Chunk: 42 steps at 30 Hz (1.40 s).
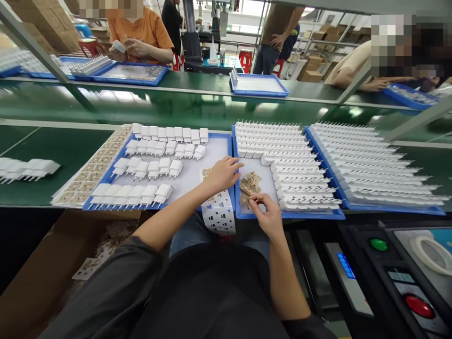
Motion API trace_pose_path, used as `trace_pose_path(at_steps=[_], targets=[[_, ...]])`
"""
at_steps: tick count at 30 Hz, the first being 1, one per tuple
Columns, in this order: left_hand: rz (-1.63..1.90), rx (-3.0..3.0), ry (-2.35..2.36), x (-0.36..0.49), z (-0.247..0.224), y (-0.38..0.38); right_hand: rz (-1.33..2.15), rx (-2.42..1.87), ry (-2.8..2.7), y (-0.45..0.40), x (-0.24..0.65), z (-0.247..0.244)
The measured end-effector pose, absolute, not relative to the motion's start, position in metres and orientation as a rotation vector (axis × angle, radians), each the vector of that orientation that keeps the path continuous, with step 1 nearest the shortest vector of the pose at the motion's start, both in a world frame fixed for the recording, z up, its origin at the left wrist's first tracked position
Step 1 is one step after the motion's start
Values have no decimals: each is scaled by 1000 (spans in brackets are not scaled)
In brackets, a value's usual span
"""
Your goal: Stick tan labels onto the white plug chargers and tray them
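Middle tray (293, 215), one: blue rim, set on the green counter (21, 136); rows of white plugs (307, 184) fill its right part and far end.
Crumpled brown paper (250, 182): inside the middle tray, in the bare near-left part.
Right hand (267, 214), one: over the middle tray's near side, thumb and forefinger pinched on the edge of the crumpled brown paper.
Left hand (223, 175), one: over the middle tray's left rim, apart from the right hand, fingers loosely bent; cannot tell whether it grips anything.
Label strip (219, 214), one: left of the middle tray, hanging past the counter edge; small dark print, too small to read.
Left tray (217, 145), one: left of the middle tray, touching it; four rows of white plugs, six in the third row from the back.
Right tray (406, 210), one: right of the middle tray, white plugs in rows.
Sheets (93, 165), a stack: left of the middle tray, beyond the left tray; brown patches.
Buttons, two: green (379, 244) and red (419, 306), both near-right of the middle tray.
Display (346, 266), one: same side; blue-lit figures, unreadable.
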<state>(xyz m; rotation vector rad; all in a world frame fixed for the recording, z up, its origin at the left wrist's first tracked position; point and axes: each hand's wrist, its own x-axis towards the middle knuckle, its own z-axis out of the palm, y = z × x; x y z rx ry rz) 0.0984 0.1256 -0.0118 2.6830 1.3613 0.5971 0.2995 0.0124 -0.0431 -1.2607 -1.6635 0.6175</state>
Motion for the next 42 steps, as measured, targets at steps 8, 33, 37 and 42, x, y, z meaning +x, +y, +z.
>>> trace_pose_path(at_steps=[8,33,37,42], targets=[[626,2688,1506,219,3,191,617,-1183,-1644,10,306,-40],[1201,1191,849,63,-28,3,1085,-776,-1417,-18,248,-1],[1279,1465,913,61,-31,-7,1138,-774,-1362,-20,245,-6],[1256,1641,890,55,-30,-13,1203,-797,-1378,-26,245,-3]])
